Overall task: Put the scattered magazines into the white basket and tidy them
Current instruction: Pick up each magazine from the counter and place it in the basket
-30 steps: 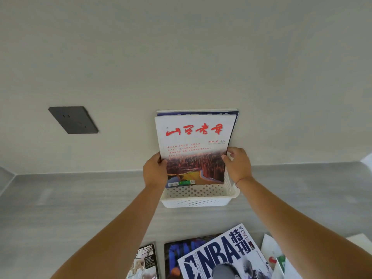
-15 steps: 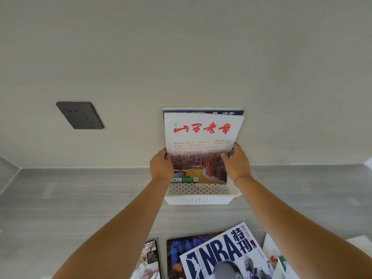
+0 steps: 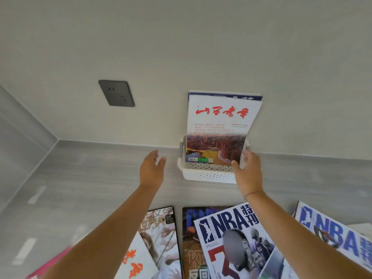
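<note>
Well, on the left a dark socket [image 3: 116, 93] sits in the wall [image 3: 201, 47], apart from the work. The left hand [image 3: 152, 170] hovers above the grey surface [image 3: 80, 178] just left of the basket [image 3: 201, 175], its fingers loose and apart, holding nothing. The white basket stands against the wall with a red-titled magazine [image 3: 219, 125] upright in it and a blue magazine [image 3: 225, 96] right behind that, both leaning on the wall. The right hand [image 3: 248, 172] is at the basket's right end, its thumb by the lower right corner of the red-titled cover. Its fingers are blurred, but they look spread rather than clamped on anything.

Nearer the camera, from left to right, lie a white magazine [image 3: 134, 262] with red characters, a chain-cover magazine [image 3: 161, 234], a dark magazine [image 3: 189, 228] partly under an NBA magazine [image 3: 231, 238], and a second NBA magazine [image 3: 332, 234] at the right edge.

These look thin, light and glossy, so they likely slide on each other and flop when lifted by one corner. Taking one by both long edges, or pinching it near the spine, should keep it flat. Those in the basket probably want squaring by pressing their side edges together, as they stand much taller than the rim and could tip sideways.
</note>
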A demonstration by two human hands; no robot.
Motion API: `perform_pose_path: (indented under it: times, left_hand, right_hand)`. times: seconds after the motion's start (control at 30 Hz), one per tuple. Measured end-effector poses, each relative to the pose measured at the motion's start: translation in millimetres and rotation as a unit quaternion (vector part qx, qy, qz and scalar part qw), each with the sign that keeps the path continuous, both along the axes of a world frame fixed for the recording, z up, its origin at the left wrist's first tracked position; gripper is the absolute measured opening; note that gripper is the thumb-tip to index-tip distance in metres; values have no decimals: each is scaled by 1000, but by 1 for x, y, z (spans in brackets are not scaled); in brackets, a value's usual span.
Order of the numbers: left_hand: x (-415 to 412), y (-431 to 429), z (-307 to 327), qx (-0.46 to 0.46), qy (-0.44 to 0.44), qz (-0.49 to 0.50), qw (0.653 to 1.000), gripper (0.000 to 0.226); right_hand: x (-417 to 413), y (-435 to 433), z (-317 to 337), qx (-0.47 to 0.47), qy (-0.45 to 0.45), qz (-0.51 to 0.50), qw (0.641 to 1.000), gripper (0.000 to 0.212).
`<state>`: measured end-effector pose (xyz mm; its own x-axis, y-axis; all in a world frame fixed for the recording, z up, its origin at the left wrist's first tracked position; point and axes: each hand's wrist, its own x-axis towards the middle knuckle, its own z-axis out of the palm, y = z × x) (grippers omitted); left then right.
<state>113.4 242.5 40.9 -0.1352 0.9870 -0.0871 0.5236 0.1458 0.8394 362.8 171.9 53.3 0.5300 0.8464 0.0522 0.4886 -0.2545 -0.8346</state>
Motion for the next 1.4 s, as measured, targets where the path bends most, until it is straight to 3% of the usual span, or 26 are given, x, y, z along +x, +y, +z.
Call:
perform_pose_path:
  times: [0.27, 0.4, 0.53, 0.77, 0.93, 1.07, 1.17, 1.3, 1.4]
  left_hand:
    - [-135, -144, -53, -101, 121, 103, 982, 36]
    - [-196, -201, -73, -162, 178, 145, 960, 49]
    - [-240, -224, -83, -199, 259, 85, 942, 63]
    - [-272, -203, -81, -246, 357, -29, 901, 115]
    - [-276, -185, -73, -224, 400, -76, 885, 122]
    - [-278, -175, -71, -241, 407, -66, 879, 114]
    - [-283, -173, -75, -255, 370, -64, 891, 95]
    - [-285, -173, -75, -206, 162, -55, 963, 35]
    - [-282, -173, -63, -166, 70, -58, 982, 17]
  right_hand:
    - [-135, -104, -52, -135, 29, 196, 971, 38]
    - [-190, -131, -66, -189, 52, 271, 942, 37]
    - [-224, -144, -74, -241, 56, 253, 935, 36]
    - [-239, -157, -77, -249, 107, 271, 924, 40]
    - [-233, -166, -78, -252, 121, 281, 918, 39]
    - [-230, -171, -81, -250, 115, 270, 923, 37]
    - [-227, -172, -82, -248, 132, 253, 926, 39]
    - [-221, -171, -83, -242, 167, 235, 926, 38]
    - [-218, -169, -84, -219, 188, 215, 933, 31]
